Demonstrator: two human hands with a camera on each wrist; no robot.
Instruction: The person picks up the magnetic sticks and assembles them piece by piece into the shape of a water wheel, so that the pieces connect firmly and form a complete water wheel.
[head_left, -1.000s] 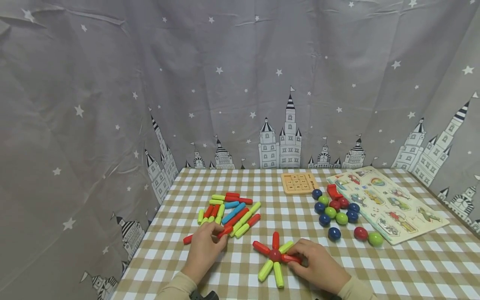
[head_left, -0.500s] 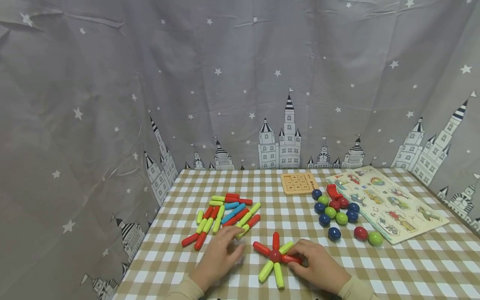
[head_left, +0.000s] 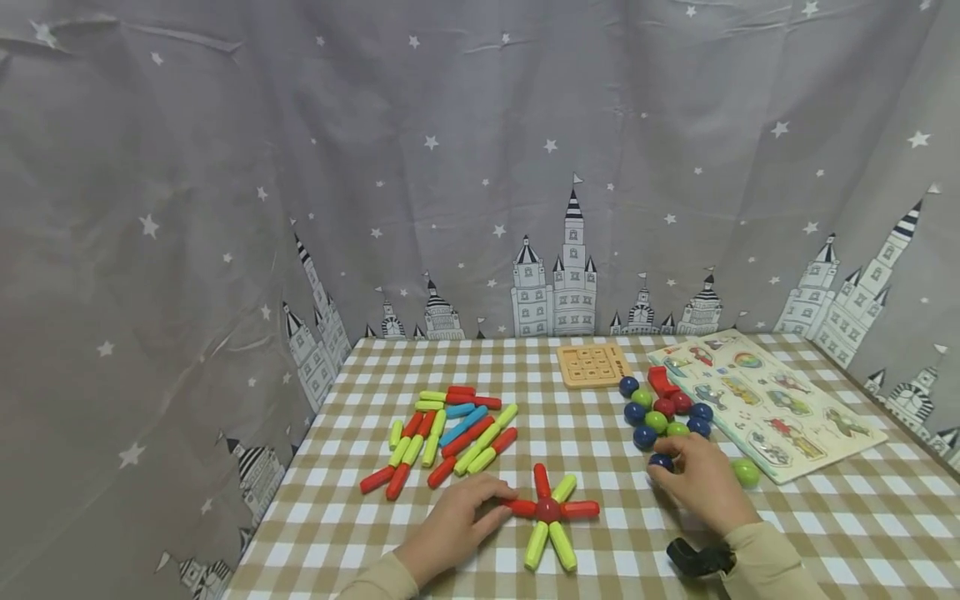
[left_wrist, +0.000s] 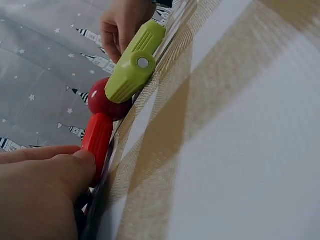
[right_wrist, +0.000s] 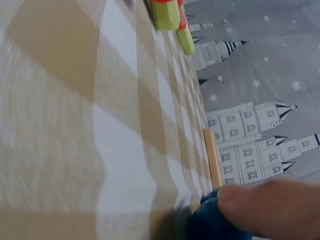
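Observation:
A star of red and yellow-green rods joins around a red ball [head_left: 548, 510] on the checked cloth. My left hand [head_left: 459, 527] pinches the star's left red rod [left_wrist: 99, 140], thumb and finger on its outer end. To the right, my right hand [head_left: 705, 482] has its thumb and fingers at a dark blue ball [head_left: 660, 462] near the front of the ball cluster. In the right wrist view a fingertip lies against the blue ball [right_wrist: 212, 225]. The red ball beside the green ball [head_left: 746, 473] is hidden behind the right hand.
Several loose red, yellow-green and blue rods [head_left: 463, 435] lie at left. Blue, green and red balls [head_left: 656, 422] cluster at right beside a red block [head_left: 660, 381]. Behind them are a wooden number puzzle [head_left: 594, 365] and a picture puzzle board [head_left: 772, 400].
My left hand has moved right from the loose rods onto the star's left red rod. My right hand has left the star's right rod and reached right to the blue ball. The star has turned slightly.

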